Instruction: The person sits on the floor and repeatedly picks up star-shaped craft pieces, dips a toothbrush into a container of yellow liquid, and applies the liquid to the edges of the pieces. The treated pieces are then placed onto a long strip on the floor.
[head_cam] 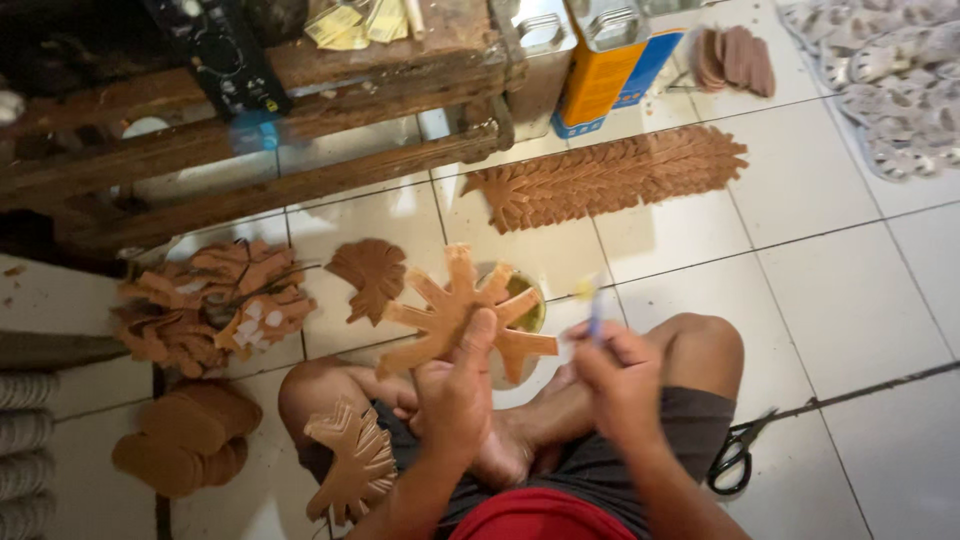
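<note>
While you sit cross-legged on the tiled floor (850, 300), your left hand (455, 385) is closed on a brown branched cutout (455, 315), held up above a small bowl (530, 310). Your right hand (620, 375), a little apart, grips a blurred thin brush (594, 312). Scissors (735, 455) lie beside your right leg.

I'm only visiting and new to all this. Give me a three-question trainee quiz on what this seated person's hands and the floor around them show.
1. True or false: the left hand holds up a flat brown cut-out with radiating arms.
2. What does the right hand grip? A) black-handled scissors B) a thin, motion-blurred stick-like tool C) a tin can
3. Fill in: the black-handled scissors lie on the white tiled floor by the person's ____ knee.

Key:
1. True; the thumb presses on its middle.
2. B; the scissors lie untouched.
3. Right.
</note>
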The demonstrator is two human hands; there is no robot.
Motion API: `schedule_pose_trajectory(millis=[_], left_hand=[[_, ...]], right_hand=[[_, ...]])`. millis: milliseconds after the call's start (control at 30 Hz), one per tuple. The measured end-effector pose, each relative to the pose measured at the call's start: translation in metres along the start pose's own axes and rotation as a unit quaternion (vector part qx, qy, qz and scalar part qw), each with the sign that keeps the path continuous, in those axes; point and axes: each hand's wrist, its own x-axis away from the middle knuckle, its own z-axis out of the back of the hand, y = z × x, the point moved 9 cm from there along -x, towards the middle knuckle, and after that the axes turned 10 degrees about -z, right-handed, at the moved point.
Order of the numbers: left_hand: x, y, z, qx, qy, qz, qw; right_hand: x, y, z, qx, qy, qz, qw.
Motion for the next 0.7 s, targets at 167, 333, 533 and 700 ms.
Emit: schedule_pose_trajectory(millis=[167,333,533,700], left_hand=[[-0.002,0.010,-0.028,-0.047,-0.098,-0.004,0.994],[-0.030,0.048,-0.025,-0.084,-0.075,-0.067,0.991],[-0.029,0.050,-0.023,-0.037,-0.027,-0.097,0.994],[-0.025,0.044,-0.025,-0.040,-0.051,-0.102,0.993]], right_hand=[[-0.008,-0.022,-0.019,0.007,-0.026,0.047,0.999],[-0.016,-0.053,-0.010,-0.019,-0.012,0.035,0.999],[0.012,-0.075,-0.031,0.143,-0.058,0.136,0.979],[0.013,-0.083,-0.049,0.177,-0.080,0.187,0.963]])
